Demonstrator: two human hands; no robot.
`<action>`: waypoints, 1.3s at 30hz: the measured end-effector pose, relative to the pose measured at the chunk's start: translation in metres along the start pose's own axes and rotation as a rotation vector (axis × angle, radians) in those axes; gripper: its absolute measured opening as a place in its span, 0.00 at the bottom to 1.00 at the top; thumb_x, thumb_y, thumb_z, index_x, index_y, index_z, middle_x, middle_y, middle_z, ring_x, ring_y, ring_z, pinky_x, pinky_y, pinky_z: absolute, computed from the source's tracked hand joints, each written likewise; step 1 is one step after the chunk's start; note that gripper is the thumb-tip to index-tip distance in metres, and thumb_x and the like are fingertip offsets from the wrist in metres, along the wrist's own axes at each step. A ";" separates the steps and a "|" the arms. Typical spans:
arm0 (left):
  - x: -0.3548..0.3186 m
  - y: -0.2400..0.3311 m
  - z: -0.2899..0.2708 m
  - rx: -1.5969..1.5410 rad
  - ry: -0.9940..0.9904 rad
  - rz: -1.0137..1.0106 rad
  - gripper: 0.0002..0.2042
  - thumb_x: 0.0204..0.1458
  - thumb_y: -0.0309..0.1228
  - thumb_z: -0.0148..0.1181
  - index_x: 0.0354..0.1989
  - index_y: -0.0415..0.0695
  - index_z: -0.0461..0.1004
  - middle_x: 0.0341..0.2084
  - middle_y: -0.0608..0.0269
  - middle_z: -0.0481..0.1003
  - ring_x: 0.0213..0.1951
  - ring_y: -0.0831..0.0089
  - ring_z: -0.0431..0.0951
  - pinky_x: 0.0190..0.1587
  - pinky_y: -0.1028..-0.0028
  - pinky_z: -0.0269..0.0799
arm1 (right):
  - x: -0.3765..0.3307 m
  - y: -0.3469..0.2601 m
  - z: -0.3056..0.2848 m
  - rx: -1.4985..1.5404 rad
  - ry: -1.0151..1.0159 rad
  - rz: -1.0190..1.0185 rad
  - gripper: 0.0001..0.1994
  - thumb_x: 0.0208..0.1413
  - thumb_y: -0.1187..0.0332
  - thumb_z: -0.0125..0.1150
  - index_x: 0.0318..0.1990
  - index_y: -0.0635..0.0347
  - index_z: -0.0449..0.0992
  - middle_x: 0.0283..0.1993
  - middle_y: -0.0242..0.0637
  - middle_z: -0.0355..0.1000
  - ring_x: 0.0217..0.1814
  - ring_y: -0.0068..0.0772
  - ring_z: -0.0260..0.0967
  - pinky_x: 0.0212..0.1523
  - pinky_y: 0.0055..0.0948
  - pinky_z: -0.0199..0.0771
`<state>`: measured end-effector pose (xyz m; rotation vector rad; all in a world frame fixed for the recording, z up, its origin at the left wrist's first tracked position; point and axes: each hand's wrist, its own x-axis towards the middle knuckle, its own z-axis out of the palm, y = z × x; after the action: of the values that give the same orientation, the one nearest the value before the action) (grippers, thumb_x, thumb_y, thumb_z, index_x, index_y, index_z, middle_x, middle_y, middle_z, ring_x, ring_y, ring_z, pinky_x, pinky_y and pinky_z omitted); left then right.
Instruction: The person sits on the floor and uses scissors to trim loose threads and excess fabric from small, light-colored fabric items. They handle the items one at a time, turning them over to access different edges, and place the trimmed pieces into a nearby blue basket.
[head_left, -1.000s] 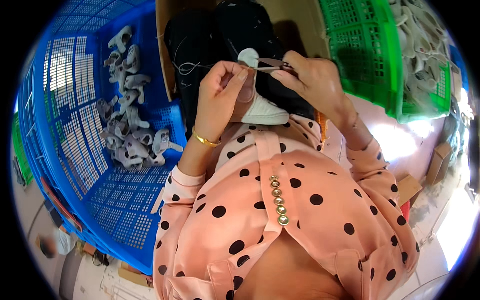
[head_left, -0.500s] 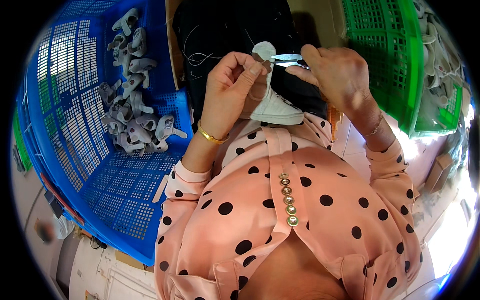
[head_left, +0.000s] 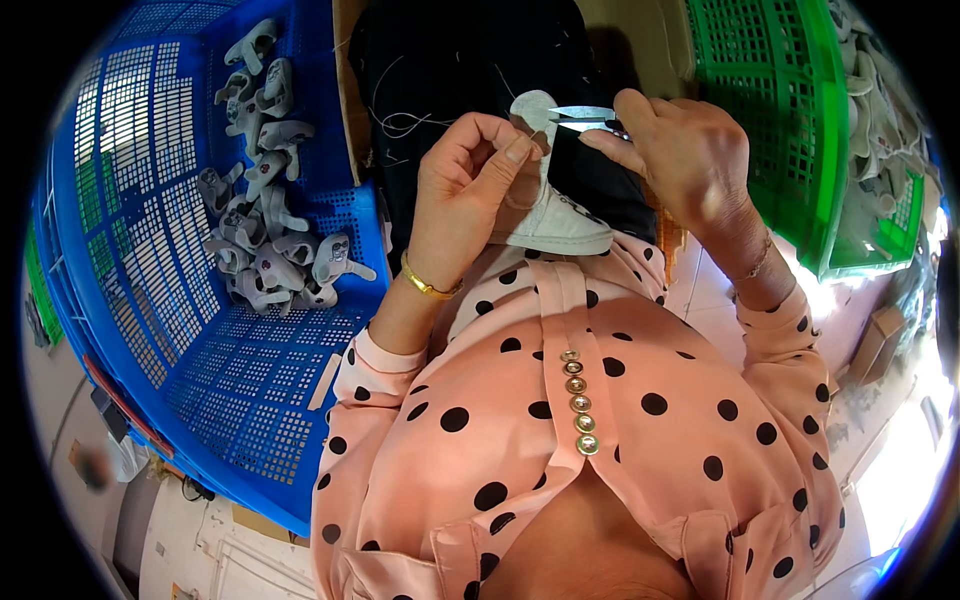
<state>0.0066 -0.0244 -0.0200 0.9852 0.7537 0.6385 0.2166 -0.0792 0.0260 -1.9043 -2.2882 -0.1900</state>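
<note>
small white shoe [head_left: 553, 205] is pinched upright in the left hand [head_left: 470, 205] over the lap; the right hand [head_left: 685, 150] fingers squeeze thread snips [head_left: 583, 117] at its top edge. a slip could nick fabric or fingertip.

Black-clothed lap [head_left: 470, 70], loose threads [head_left: 400, 122], perhaps a shoe [head_left: 560, 220].

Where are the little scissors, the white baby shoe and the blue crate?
scissors [head_left: 580, 117], head view, on the metal blades.
white baby shoe [head_left: 560, 225], head view, on its side near the sole.
blue crate [head_left: 240, 390], head view, on its bare mesh floor.
</note>
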 end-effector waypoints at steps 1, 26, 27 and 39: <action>0.000 0.000 0.000 -0.002 0.000 0.004 0.03 0.59 0.26 0.56 0.37 0.40 0.72 0.33 0.67 0.77 0.37 0.83 0.75 0.44 0.82 0.69 | 0.000 0.000 0.000 0.010 0.010 -0.011 0.18 0.43 0.54 0.70 0.22 0.52 0.67 0.14 0.29 0.61 0.16 0.28 0.65 0.17 0.25 0.62; -0.029 0.016 0.000 0.098 0.001 0.062 0.03 0.58 0.26 0.58 0.37 0.39 0.74 0.34 0.64 0.78 0.38 0.81 0.75 0.44 0.79 0.70 | 0.008 -0.020 0.022 1.130 -0.351 0.543 0.16 0.56 0.60 0.64 0.36 0.67 0.73 0.21 0.32 0.64 0.24 0.19 0.62 0.27 0.22 0.67; -0.028 0.022 -0.010 0.243 0.078 0.109 0.06 0.60 0.27 0.55 0.36 0.40 0.77 0.36 0.63 0.79 0.39 0.78 0.76 0.45 0.77 0.71 | 0.008 -0.021 0.019 1.253 -0.360 0.600 0.15 0.56 0.60 0.63 0.36 0.66 0.73 0.20 0.30 0.62 0.23 0.17 0.59 0.26 0.21 0.65; -0.018 0.023 -0.011 0.879 0.022 0.364 0.11 0.43 0.36 0.69 0.33 0.45 0.79 0.27 0.64 0.76 0.35 0.64 0.75 0.47 0.66 0.66 | 0.016 -0.028 -0.001 1.334 -0.252 0.563 0.12 0.62 0.62 0.57 0.36 0.65 0.73 0.20 0.25 0.64 0.23 0.12 0.57 0.25 0.18 0.61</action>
<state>-0.0160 -0.0235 0.0022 1.9549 0.9001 0.6316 0.1862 -0.0692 0.0301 -1.6071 -1.1563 1.3106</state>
